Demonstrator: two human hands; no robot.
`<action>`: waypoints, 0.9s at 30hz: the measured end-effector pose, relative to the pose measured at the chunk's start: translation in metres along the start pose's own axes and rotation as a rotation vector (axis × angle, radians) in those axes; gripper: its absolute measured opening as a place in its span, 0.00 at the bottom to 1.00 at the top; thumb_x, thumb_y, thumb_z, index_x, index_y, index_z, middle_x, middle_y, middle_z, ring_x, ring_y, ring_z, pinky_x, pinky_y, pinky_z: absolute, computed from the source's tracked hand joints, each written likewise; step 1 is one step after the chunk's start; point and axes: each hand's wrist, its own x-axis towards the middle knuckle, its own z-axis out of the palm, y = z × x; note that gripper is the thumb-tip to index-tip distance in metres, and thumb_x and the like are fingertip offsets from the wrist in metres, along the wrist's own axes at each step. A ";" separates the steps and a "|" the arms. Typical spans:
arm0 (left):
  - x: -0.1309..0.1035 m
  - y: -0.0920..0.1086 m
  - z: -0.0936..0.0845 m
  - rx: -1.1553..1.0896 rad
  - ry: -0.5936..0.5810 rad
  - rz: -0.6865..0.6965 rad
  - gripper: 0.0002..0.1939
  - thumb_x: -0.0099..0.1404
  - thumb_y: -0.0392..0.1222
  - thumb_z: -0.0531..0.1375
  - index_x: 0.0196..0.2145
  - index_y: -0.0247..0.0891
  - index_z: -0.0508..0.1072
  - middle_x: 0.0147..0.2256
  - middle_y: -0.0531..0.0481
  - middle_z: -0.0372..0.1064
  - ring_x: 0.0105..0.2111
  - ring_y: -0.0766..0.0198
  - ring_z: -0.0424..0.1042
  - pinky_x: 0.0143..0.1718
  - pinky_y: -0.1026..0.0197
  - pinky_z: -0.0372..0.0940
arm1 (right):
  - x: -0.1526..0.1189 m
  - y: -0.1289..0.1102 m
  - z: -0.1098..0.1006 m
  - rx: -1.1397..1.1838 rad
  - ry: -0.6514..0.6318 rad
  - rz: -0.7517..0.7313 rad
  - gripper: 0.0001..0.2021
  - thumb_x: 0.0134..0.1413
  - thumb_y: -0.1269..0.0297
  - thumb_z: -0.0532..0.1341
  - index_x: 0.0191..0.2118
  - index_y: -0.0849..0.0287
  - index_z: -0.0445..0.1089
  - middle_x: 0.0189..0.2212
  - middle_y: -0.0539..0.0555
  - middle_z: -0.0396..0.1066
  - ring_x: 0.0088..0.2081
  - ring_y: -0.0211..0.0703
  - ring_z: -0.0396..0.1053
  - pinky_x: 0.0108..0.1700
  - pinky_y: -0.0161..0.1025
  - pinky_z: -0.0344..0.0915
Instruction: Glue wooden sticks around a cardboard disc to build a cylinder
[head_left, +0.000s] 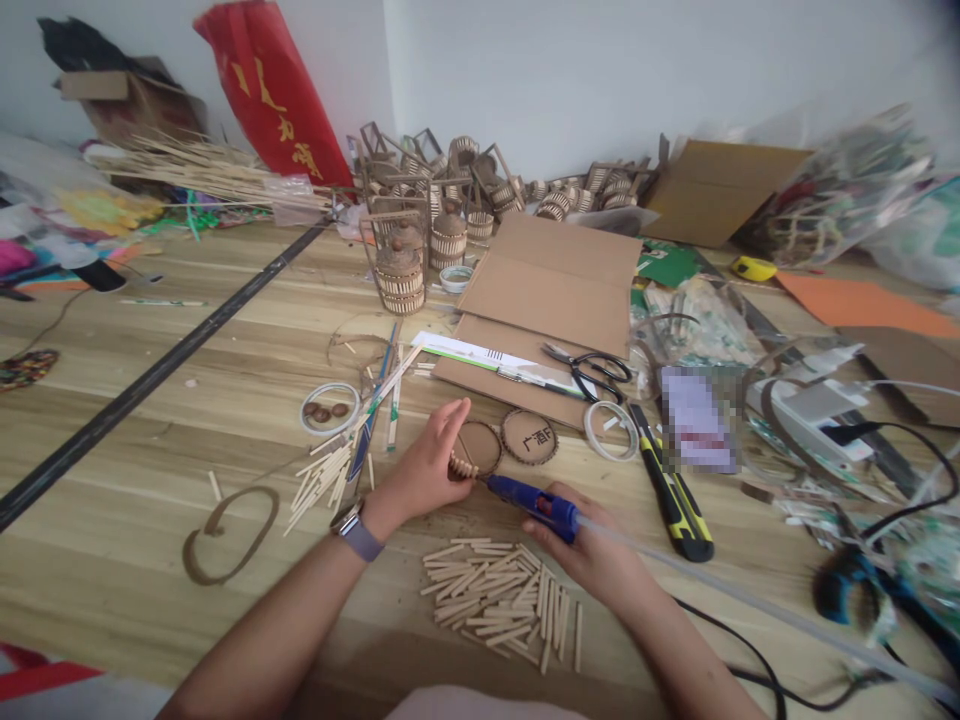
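Note:
My left hand is closed around the edge of a round cardboard piece, with short wooden sticks lined up along its near rim. In my right hand is a blue hot glue gun, a long clear glue stick running out of its back. Its nozzle points at the sticks on the rim, close to my left fingertips; whether it touches is too small to tell. A second cardboard disc with dark writing lies just beyond. Below my hands spreads a pile of short wooden sticks.
A yellow-black utility knife, scissors and a tape roll lie to the right. Another tape roll and longer strips are at left. Small stick baskets stand behind, beside cardboard sheets. A black cable runs at right.

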 end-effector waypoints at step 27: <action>-0.001 -0.001 0.001 -0.033 -0.024 -0.053 0.57 0.54 0.31 0.66 0.68 0.49 0.32 0.65 0.38 0.45 0.64 0.46 0.53 0.62 0.43 0.57 | 0.006 -0.017 0.002 -0.278 0.072 -0.227 0.08 0.62 0.71 0.56 0.39 0.59 0.73 0.33 0.57 0.73 0.36 0.47 0.69 0.39 0.41 0.67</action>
